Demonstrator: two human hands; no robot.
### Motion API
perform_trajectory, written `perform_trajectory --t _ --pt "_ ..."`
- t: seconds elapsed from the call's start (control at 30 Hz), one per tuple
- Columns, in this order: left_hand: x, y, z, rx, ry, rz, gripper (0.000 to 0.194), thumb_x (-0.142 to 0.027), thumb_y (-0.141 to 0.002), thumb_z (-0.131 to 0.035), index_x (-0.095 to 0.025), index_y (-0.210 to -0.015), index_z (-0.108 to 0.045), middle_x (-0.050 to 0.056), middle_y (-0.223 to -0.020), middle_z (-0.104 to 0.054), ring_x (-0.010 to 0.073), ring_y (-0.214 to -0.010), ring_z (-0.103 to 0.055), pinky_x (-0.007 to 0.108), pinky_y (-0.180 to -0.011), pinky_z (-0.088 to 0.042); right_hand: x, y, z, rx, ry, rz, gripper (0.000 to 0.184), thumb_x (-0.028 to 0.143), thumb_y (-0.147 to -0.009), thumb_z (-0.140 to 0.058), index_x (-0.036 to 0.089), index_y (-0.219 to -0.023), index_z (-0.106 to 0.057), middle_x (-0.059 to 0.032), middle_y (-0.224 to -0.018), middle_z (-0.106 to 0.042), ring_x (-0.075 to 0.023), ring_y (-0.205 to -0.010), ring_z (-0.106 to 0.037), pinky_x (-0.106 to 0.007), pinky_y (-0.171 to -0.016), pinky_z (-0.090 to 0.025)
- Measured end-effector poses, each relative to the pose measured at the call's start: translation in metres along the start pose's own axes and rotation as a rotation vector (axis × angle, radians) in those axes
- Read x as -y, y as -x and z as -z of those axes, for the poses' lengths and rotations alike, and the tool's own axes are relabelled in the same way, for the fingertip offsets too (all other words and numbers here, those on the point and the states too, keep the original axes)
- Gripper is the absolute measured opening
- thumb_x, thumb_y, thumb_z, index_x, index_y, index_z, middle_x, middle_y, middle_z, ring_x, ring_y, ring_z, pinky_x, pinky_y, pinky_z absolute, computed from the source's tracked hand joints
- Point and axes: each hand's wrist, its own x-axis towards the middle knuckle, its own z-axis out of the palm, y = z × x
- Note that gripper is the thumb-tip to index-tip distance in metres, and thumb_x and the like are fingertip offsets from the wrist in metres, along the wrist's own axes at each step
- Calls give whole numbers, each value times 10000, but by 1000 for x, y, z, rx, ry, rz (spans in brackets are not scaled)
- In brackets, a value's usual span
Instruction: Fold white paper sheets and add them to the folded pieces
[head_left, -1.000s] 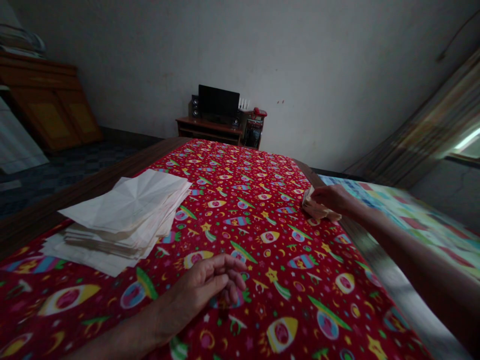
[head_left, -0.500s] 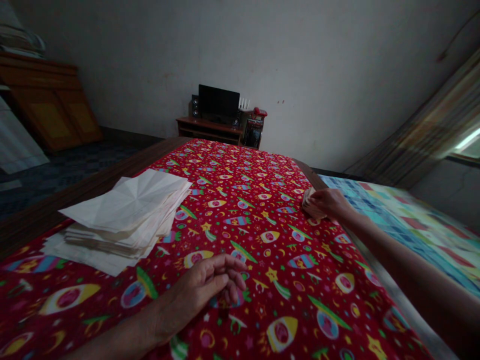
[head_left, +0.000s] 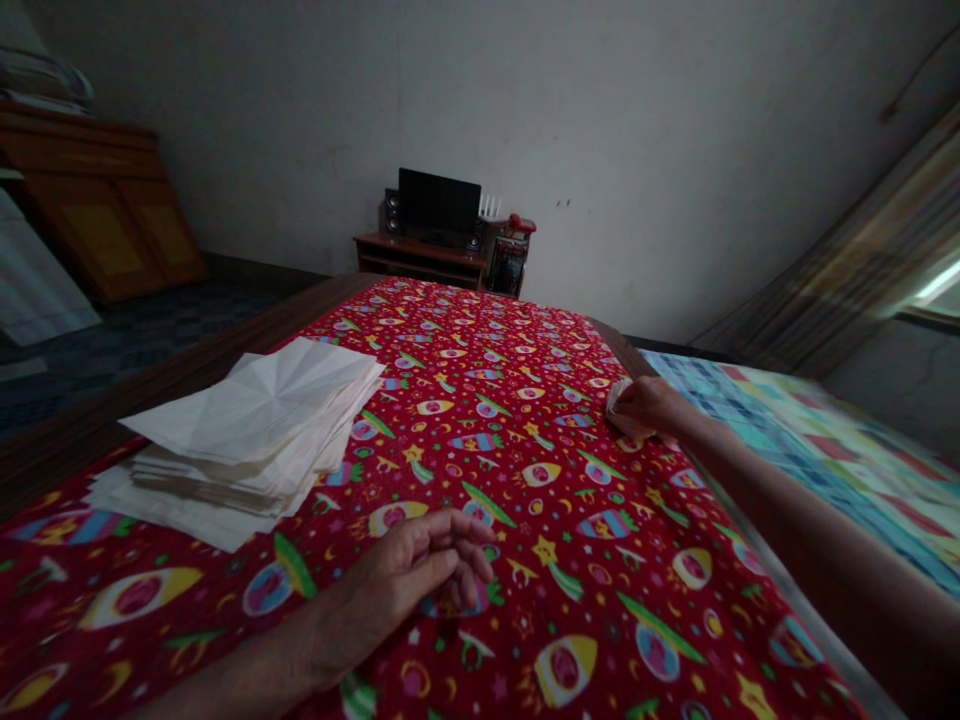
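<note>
My right hand reaches far out to the right edge of the bed-like surface. Its fingers are closed around a small pale stack of what looks like folded paper, largely hidden by the hand. My left hand rests on the red printed cloth near the front, palm turned sideways. Its fingers are loosely bent and apart, and it holds nothing. Left of that hand lies an uneven pile of white paper sheets, the top one marked with creases that fan out from its middle.
A dark wooden edge runs along the left of the cloth. To the right lies a blue and patchwork-coloured sheet. A monitor on a low desk stands by the far wall. A wooden cabinet is at the left.
My right hand has shifted slightly to the left over the small paper stack and covers more of it. The left hand and the pile of sheets stay put.
</note>
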Motion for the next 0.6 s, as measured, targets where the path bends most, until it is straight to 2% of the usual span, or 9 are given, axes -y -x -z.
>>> perform_trajectory --t 0.13,0.4,0.5,0.6 --pt "-4 0 -2 -3 2 14 227 -290 -884 -527 -158 -1061 -582 57 -903 -634 116 -706 -594 233 -629 -434 -1 1 2 49 16 36 308 339 -885 -551 167 -1141 -566 -70 -1167 -560 -214 -997 -571 -369 -821 -495" --pt "-3 0 -1 10 -37 -5 211 -251 -884 -518 -151 -1059 -583 61 -904 -632 105 -694 -592 222 -629 -432 -7 2 -2 9 19 105 296 345 -893 -536 172 -1130 -575 -62 -1170 -561 -215 -992 -571 -371 -825 -494" --pt "-2 -1 0 14 -37 -13 205 -241 -882 -518 -152 -1055 -584 58 -897 -632 102 -689 -594 217 -618 -428 -10 2 -7 -72 9 138 294 344 -897 -529 172 -1132 -573 -64 -1172 -561 -210 -987 -571 -374 -825 -495" --pt "-3 -1 -1 20 -34 -20 208 -246 -874 -531 -144 -1046 -588 61 -889 -636 106 -687 -598 219 -618 -430 -10 2 -8 -261 -9 155 309 339 -892 -541 162 -1145 -561 -75 -1171 -559 -207 -987 -573 -379 -825 -495"
